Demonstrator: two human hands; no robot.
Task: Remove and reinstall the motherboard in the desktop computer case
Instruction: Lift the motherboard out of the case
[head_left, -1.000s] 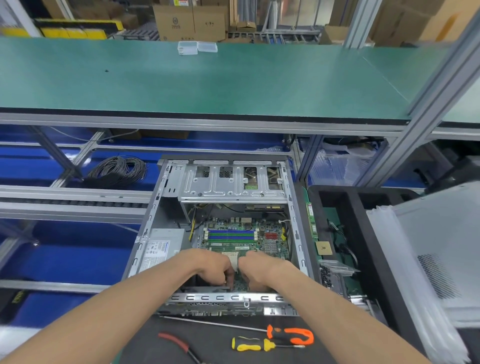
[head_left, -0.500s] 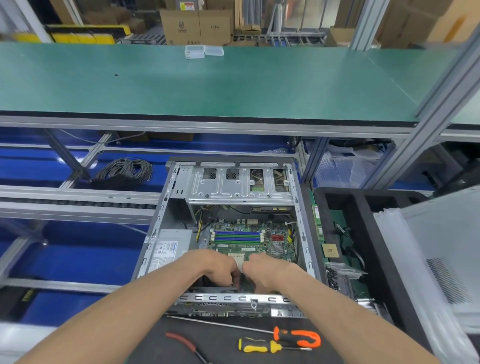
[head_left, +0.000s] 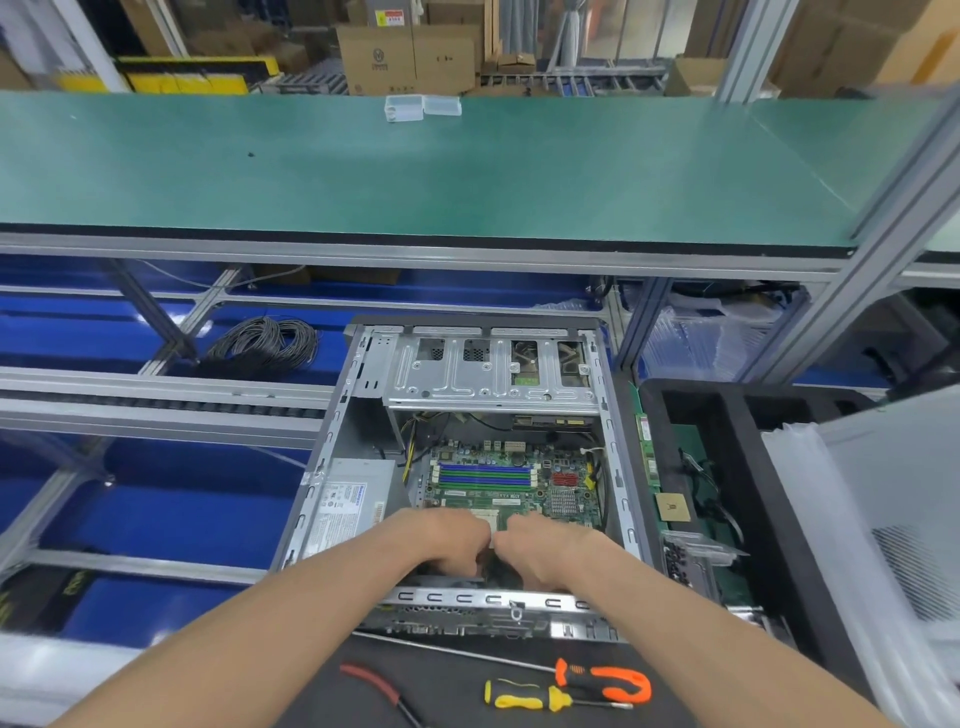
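Motherboard (head_left: 511, 480) in open case (head_left: 358, 415); green bench (head_left: 415, 171), boxes (head_left: 410, 57) behind.

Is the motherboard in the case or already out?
In. The motherboard lies flat inside the open desktop case, below the drive cage; both hands work at its near edge.

Bright even overhead light, soft shadows, wide-angle bending at edges, blurred right side

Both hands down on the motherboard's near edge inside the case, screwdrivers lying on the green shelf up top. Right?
Not quite. The head view shows the orange-handled screwdriver and yellow-handled screwdriver on the dark mat in front of the case. Left hand and right hand are at the motherboard.
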